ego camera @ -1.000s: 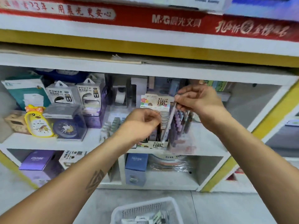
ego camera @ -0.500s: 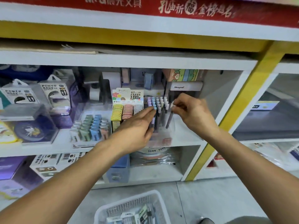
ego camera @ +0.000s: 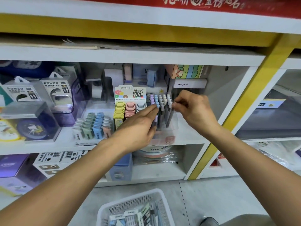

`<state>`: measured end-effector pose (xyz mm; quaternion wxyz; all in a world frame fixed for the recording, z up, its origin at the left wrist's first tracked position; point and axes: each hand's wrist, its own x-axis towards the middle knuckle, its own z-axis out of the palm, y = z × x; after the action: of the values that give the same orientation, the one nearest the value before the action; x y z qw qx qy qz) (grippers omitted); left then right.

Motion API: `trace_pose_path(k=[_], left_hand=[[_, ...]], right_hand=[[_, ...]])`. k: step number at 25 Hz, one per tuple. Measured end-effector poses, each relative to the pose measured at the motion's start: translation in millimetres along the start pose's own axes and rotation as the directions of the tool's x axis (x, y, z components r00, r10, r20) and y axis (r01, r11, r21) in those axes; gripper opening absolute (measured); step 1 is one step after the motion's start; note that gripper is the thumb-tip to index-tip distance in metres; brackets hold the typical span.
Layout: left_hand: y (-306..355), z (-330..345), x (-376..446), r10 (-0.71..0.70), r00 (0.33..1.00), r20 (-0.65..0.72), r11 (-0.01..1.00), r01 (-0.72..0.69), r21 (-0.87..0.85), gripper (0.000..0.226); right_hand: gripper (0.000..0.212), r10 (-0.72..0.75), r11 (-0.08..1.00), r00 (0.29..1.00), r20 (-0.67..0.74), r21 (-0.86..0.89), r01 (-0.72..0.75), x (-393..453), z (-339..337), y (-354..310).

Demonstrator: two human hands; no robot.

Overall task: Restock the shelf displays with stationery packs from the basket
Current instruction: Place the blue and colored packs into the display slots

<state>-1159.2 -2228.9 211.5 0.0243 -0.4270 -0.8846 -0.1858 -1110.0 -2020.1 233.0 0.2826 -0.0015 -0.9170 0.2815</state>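
A clear display stand of grey pens point(ego camera: 162, 110) with pastel caps stands on the middle shelf point(ego camera: 187, 136). My right hand point(ego camera: 193, 108) pinches the white top of one grey pen point(ego camera: 169, 115) at the stand's right side, its tip down in the stand. My left hand point(ego camera: 140, 126) reaches in from the left, fingers stretched toward the pen tops, with a lilac-capped pen point(ego camera: 155, 119) against its fingers. A white mesh basket point(ego camera: 114, 207) on the floor below holds several stationery packs point(ego camera: 130, 217).
Left of the pens stand a lead-refill display box point(ego camera: 130, 105) and a tray of pastel erasers point(ego camera: 92, 126). Power bank boxes point(ego camera: 53, 92) and a clock case point(ego camera: 32, 124) fill the shelf's left. A yellow post point(ego camera: 244, 101) borders the bay on the right.
The view has swung right and closer to the pen stand. My right hand has lowered its pen from above into the stand. My left hand has moved right, up against the pens.
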Motion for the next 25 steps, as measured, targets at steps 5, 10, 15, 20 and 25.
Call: trace_pose_path(k=[5, 10, 15, 20, 25], left_hand=[[-1, 0, 0, 0.002, 1.000, 0.002, 1.000, -0.002, 0.003, 0.065], [-1, 1, 1, 0.000, 1.000, 0.001, 1.000, 0.000, 0.004, 0.065], [0, 1, 1, 0.001, 1.000, 0.002, 1.000, -0.001, -0.003, 0.065], [-2, 1, 1, -0.001, 1.000, -0.004, 1.000, 0.001, -0.013, 0.065], [-1, 2, 1, 0.002, 1.000, -0.021, 1.000, -0.002, -0.021, 0.067]], right_hand=[[0.008, 0.052, 0.998, 0.999, -0.009, 0.048, -0.052, 0, 0, 2], [0.009, 0.025, 0.999, 0.999, -0.029, 0.039, -0.024, 0, 1, 4], [0.005, 0.025, 0.996, 0.995, 0.100, -0.090, -0.016, 0, 7, 13], [0.028, 0.075, 0.987, 0.987, 0.141, -0.150, -0.054, 0, 5, 13], [0.026, 0.101, 0.990, 0.992, 0.074, -0.105, -0.093, 1, 5, 13]])
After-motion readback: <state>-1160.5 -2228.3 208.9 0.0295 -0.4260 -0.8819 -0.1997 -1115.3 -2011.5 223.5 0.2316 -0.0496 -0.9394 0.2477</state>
